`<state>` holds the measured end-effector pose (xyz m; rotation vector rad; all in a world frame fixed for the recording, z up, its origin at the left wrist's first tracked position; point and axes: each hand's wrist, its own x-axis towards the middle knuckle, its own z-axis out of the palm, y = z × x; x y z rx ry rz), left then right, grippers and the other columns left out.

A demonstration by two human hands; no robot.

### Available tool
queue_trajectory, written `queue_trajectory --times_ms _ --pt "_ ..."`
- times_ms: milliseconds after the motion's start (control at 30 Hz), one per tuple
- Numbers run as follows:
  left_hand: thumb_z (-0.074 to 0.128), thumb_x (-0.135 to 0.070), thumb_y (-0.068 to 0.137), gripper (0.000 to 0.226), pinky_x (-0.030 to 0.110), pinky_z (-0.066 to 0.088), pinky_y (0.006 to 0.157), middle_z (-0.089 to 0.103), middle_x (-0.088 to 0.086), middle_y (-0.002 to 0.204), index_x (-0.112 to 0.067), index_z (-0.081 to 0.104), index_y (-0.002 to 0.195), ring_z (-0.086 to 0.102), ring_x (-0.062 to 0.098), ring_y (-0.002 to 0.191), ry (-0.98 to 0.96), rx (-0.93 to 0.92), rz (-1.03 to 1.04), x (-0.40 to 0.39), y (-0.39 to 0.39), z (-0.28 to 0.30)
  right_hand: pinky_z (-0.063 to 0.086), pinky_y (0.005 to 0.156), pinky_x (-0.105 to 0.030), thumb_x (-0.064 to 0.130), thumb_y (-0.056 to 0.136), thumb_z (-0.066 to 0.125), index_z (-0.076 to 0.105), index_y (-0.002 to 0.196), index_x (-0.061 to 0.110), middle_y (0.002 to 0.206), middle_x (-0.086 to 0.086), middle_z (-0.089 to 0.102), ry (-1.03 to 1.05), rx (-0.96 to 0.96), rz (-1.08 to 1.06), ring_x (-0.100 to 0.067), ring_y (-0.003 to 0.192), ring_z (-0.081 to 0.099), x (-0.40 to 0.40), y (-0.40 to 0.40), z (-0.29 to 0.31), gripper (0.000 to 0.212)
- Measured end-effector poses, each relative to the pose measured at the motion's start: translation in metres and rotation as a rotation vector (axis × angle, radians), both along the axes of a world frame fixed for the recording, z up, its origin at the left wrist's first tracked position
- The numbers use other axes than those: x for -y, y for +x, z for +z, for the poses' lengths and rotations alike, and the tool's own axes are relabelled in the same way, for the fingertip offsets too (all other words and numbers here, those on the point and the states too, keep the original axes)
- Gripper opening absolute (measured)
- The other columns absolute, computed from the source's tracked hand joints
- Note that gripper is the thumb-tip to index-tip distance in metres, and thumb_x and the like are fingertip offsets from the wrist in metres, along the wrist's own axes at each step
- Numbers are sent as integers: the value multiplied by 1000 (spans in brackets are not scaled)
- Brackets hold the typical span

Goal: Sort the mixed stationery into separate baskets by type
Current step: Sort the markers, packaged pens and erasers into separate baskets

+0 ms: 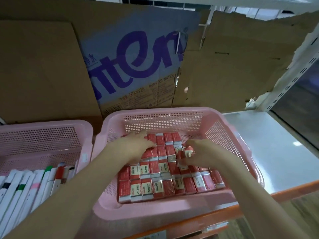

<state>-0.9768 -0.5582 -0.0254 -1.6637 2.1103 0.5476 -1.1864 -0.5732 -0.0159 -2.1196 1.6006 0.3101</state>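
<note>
Flattened cardboard (pixel 51 66) stands behind the shelf, one sheet printed in purple and marked "PURIFIED WATER" (pixel 131 66). The white shelf surface (pixel 269 149) has an orange front edge (pixel 293 188). Two pink perforated baskets rest on it side by side. The eraser basket (pixel 172 211), centre, holds red-sleeved 2B erasers (pixel 165 185) packed in rows over its floor. The marker basket (pixel 43 125), to its left, holds white-barrelled markers (pixel 25 187) lying side by side, with caps or bands in green, red, pink and black. Both my forearms reach into the eraser basket. My left hand (pixel 133 149) lies over the far left rows, fingers extended and slightly apart, pressing on the erasers. My right hand (pixel 200 156) is at centre right, fingers curled around a loose eraser (pixel 189 153) just above the rows; motion blur hides the exact grip.
</note>
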Motion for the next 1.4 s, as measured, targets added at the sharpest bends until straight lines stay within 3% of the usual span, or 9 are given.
queue_trajectory --times_ms 133,300,467,667,800,967,1100,1300,1400 --pt "67 -19 83 57 33 44 97 41 -7 131 -37 47 134 47 17 113 -38 -118 -15 -2 -11 2 44 68 -27 44 76 72 42 135 23 118 -3 58 71 -66 120 -19 89 55 5 2 4 70" --pt "78 -33 72 75 31 47 93 35 -6 130 -30 41 138 46 16 111 30 -110 23 -9 -21 1 44 68 -29 50 79 68 44 128 17 111 -5 57 -3 -85 175 -19 81 49 2 4 3 63" --pt "78 -51 66 78 35 48 92 31 -6 128 -28 42 131 47 14 106 29 -100 101 -20 -28 -1 44 59 -26 59 74 68 51 75 14 79 1 55 -56 -94 203 -18 72 55 4 -10 -3 48" --pt "71 -44 76 49 34 47 90 42 -4 110 -21 47 111 48 14 98 -52 -195 137 -26 -43 -11 36 54 -25 36 84 62 42 99 10 91 -4 48 -41 -86 214 -21 80 48 0 -8 0 36" --pt "66 -47 80 53 31 46 87 42 -2 116 -17 46 119 47 13 96 -85 -198 158 -30 -49 -14 39 66 -28 48 86 60 43 113 13 93 -2 49 -56 -21 188 -23 86 50 -4 -5 -7 47" --pt "64 -47 82 50 26 43 90 44 -4 112 -17 49 119 47 11 98 -110 -232 196 -31 -50 -10 42 55 -22 32 88 62 45 129 18 92 0 54 0 51 227 -14 71 54 9 -12 -6 46" --pt "65 -46 82 54 30 44 94 46 -2 116 -16 49 124 48 13 103 -122 -233 245 -30 -50 -9 41 47 -14 36 87 64 45 130 18 85 0 58 -123 144 84 -3 57 52 37 -18 -4 50" --pt "66 -45 81 58 28 44 94 46 -3 117 -17 46 127 47 12 104 -122 -249 258 -30 -49 -10 46 63 -26 21 93 56 41 136 21 116 -6 63 -134 -17 181 -15 72 53 59 -12 -12 46" --pt "66 -46 81 56 28 44 93 45 -3 115 -17 47 124 47 12 102 -127 -258 257 -30 -48 -11 42 63 -26 21 94 51 30 145 24 109 -9 61 -98 -84 215 -18 75 50 56 -11 -13 55"
